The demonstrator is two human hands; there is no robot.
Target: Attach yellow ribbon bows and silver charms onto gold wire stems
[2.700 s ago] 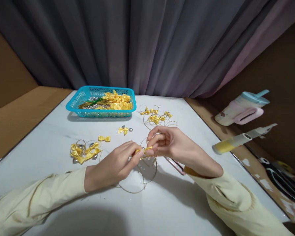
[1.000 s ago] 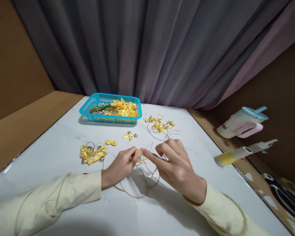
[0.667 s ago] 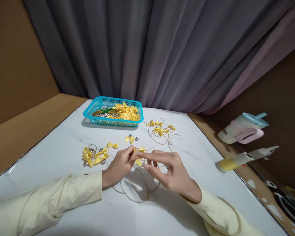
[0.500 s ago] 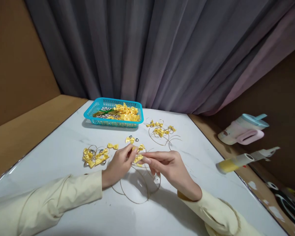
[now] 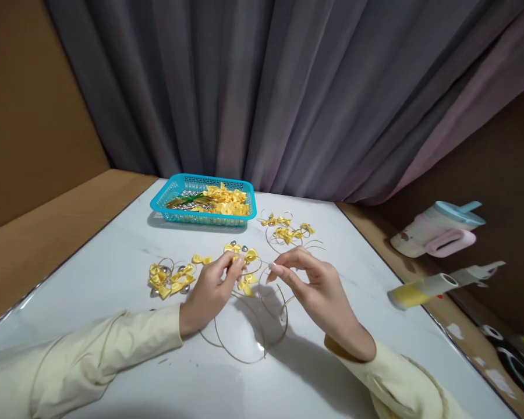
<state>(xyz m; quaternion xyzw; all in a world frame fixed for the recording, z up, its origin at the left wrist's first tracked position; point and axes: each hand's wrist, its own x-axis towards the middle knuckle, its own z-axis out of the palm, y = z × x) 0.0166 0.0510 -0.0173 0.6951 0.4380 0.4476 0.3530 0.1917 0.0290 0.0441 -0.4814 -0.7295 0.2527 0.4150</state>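
Note:
Near the middle of the table, my left hand is closed in a pinch on thin gold cord by a yellow bow. My right hand is to its right, thumb and forefinger pinched at the cord's other stretch. Long loops of gold cord curve on the table below both hands. Just beyond my left fingertips lie another bow and small silver bells. A cluster of yellow bows with silver bells and cord sits left of my left hand.
A blue basket of bows, silver pieces and gold cord stands at the back. Finished-looking bows with cord lie right of it. A cup, a yellow glue bottle and scissors are at the right.
My right hand has moved right and away from my left hand, drawing out cord between them. The yellow bow below my left fingertips shows more fully. My left hand has barely moved.

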